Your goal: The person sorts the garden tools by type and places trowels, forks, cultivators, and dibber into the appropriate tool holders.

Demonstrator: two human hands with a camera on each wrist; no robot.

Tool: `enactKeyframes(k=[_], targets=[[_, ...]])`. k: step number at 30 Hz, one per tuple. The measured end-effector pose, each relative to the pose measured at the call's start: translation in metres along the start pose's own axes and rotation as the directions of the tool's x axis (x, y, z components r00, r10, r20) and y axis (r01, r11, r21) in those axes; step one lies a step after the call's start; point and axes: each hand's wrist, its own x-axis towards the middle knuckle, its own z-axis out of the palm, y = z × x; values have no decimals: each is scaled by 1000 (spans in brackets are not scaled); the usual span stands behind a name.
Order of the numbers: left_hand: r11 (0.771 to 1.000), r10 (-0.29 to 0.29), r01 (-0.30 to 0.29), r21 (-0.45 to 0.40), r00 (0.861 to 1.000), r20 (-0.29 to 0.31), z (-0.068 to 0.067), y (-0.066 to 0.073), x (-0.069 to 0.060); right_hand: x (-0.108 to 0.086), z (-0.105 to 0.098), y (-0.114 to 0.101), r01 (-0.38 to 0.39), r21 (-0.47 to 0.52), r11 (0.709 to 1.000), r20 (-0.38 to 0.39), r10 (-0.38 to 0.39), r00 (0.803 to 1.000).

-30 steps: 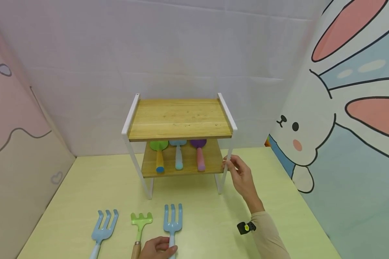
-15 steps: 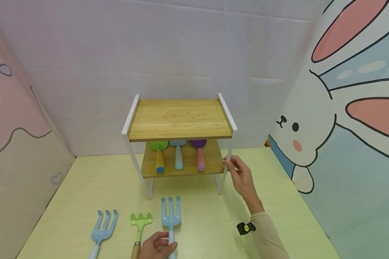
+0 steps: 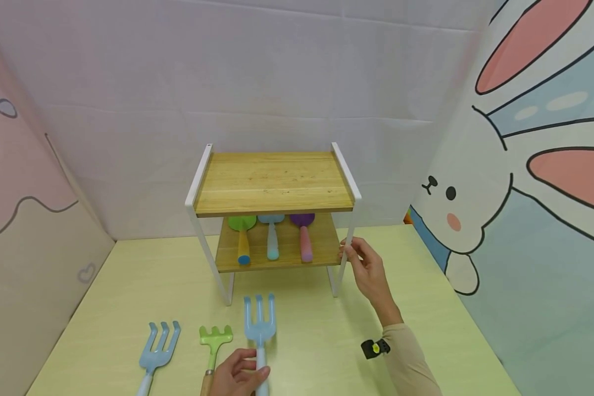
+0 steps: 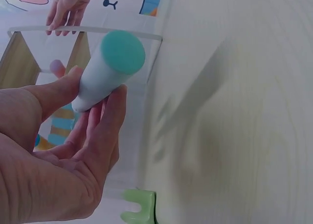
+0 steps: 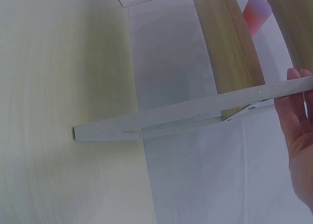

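In the head view, my left hand (image 3: 238, 375) pinches the handle of a light blue garden hand fork (image 3: 259, 330), tines pointing toward the shelf. The left wrist view shows the teal end of its handle (image 4: 107, 72) between thumb and fingers, with a shadow on the table apart from it. My right hand (image 3: 369, 272) grips the front right white post (image 5: 195, 111) of a two-tier wooden shelf (image 3: 277, 184), near the lower board. On that lower board lie three trowels, green with yellow handle (image 3: 243, 242), blue (image 3: 273, 239) and purple with pink handle (image 3: 305, 239); the upper board partly hides their blades.
Left of my left hand, a green hand rake (image 3: 215, 341) with a wooden handle and another light blue fork (image 3: 157, 355) with bent tines lie on the pale table (image 3: 143, 280). Printed cloth walls (image 3: 475, 203) enclose the table's back and sides.
My left hand has moved the blue fork forward, toward the shelf, and slightly left. My right hand stays on the shelf post.
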Motion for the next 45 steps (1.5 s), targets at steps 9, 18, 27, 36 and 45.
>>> enactKeyframes(k=[9,18,27,36,45], targets=[[999,36,-35,39,999,-38,5,17,-5,0,0,1,2,8,1000,-4,-2,1000],[994,82,-76,80,993,-82,10,31,-11,0,0,1,-4,11,1000,-1,4,1000],[979,162,-140,150,975,-149,15,43,-15,2,-1,2,5,3,1000,3,-5,1000],[960,245,-215,178,955,-169,15,59,-17,2,0,3,16,5,1000,-3,-16,1000],[966,240,-219,137,955,-171,18,75,-23,1,2,3,25,8,1000,-7,-25,1000]])
